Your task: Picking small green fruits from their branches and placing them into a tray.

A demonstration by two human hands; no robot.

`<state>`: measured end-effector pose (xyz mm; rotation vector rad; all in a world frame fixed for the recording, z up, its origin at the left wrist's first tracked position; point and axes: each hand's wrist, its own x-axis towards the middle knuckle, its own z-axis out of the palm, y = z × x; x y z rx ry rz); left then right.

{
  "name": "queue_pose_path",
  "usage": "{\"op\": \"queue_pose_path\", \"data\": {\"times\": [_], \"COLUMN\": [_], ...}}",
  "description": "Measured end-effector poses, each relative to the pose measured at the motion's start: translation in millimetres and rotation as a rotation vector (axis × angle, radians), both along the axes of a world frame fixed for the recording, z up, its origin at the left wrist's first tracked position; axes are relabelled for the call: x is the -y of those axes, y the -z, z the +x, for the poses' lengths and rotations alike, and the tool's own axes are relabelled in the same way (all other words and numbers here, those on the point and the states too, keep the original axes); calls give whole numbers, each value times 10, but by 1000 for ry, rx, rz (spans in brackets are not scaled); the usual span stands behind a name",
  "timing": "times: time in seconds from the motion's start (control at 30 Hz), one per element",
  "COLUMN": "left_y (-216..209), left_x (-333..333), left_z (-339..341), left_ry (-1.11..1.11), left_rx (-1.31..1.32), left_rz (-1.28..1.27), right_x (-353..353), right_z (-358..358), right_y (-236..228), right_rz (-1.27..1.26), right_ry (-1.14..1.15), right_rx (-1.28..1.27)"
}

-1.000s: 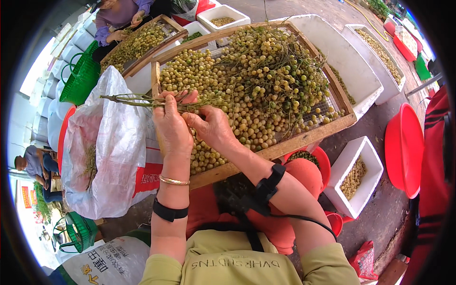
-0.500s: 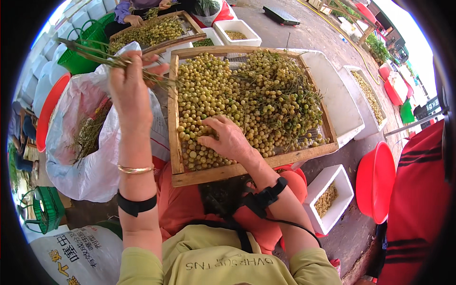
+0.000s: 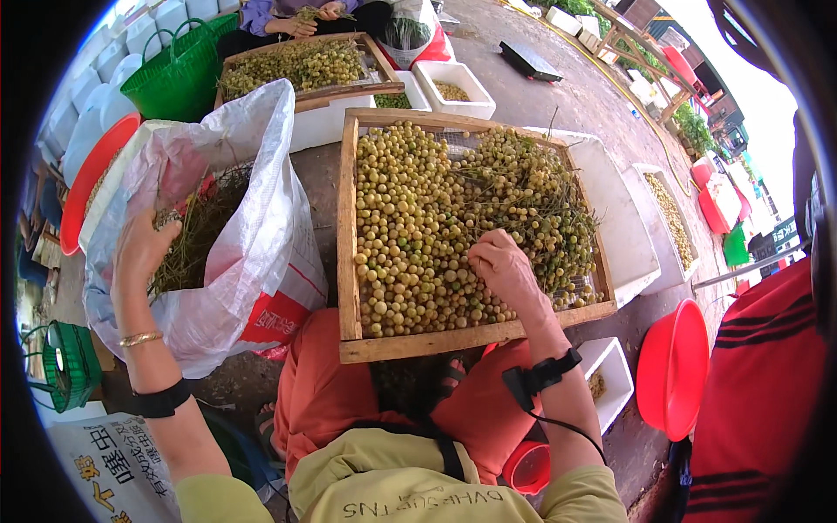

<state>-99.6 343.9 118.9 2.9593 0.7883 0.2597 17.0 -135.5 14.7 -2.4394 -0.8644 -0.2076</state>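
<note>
"So, what do I have at the far left?"

"I see a red basin (image 3: 87, 179), then my left hand (image 3: 144, 253) at the mouth of a white sack (image 3: 222, 305)."

"Is that hand gripping?"

"It looks released to me: the fingers bend loosely over the stems (image 3: 214, 213) lying inside the sack."

"And the middle?"

"I have the wooden tray (image 3: 348, 235) just beside the sack. Loose fruit (image 3: 401, 218) fills its left part, and bunches (image 3: 532, 192) are heaped toward the right and far side."

"Where's my right hand (image 3: 506, 266)?"

"Down in the tray, where the loose fruit meets the bunches. I see the fingers drawn together, but I can't tell whether they pinch anything."

"Past that?"

"I make out a white box (image 3: 623, 227) along the tray's right side, then a red tub (image 3: 671, 375), well apart from the tray."
</note>
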Motion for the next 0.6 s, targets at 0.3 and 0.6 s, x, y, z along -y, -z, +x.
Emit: {"op": "queue_pose_path", "data": {"times": [0.3,0.6], "left_y": [60,1322], "left_x": [1999,2872], "left_z": [210,773], "left_ry": [810,532], "left_rx": [609,314], "left_rz": [-511,-1297], "right_x": [-233,-523], "right_z": [83,18], "right_y": [-626,-580], "right_rz": [315,539], "right_ry": [208,96], "right_rx": [-231,-413]}}
